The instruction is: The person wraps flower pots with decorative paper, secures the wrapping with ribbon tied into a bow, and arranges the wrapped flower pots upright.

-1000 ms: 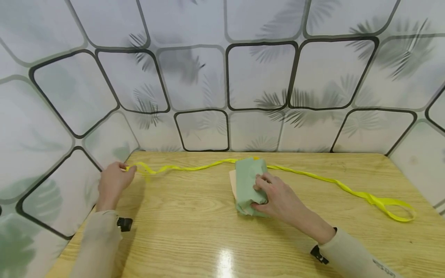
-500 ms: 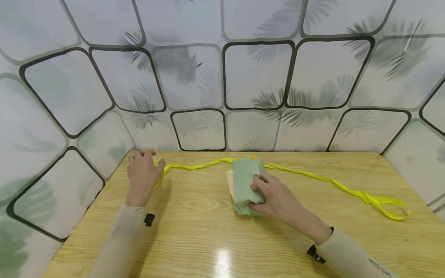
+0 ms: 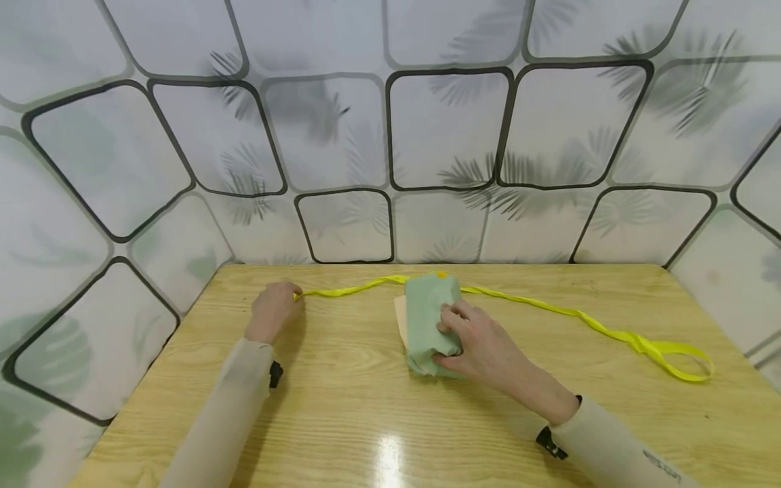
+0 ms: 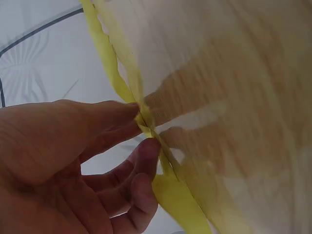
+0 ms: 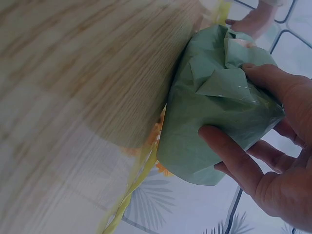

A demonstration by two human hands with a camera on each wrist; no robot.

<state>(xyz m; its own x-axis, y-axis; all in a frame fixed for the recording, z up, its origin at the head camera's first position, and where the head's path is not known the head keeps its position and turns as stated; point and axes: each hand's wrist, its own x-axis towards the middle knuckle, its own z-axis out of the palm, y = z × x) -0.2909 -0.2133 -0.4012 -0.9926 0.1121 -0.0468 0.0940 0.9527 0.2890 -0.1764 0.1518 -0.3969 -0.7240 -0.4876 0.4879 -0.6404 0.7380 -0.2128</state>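
Running past far end of green parcel (image 3: 426,315), yellow ribbon (image 3: 334,293) is pinched by left hand (image 3: 274,312), thumb against fingertips; strip extends either side of pinch. Hold has been shifted inward in last second, so free run to parcel seems shortened. Parcel is gripped by right hand (image 3: 485,347), thumb at folded near end, on wooden table (image 3: 335,413).

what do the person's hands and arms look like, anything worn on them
The left hand and right hand wear no gloves. The long, pale beige cloth left sleeve shows no marking; the matching right sleeve bears small dark lettering, too small to read. A small, black, boxy left wrist device and a similar black right wrist device sit near the cuffs.
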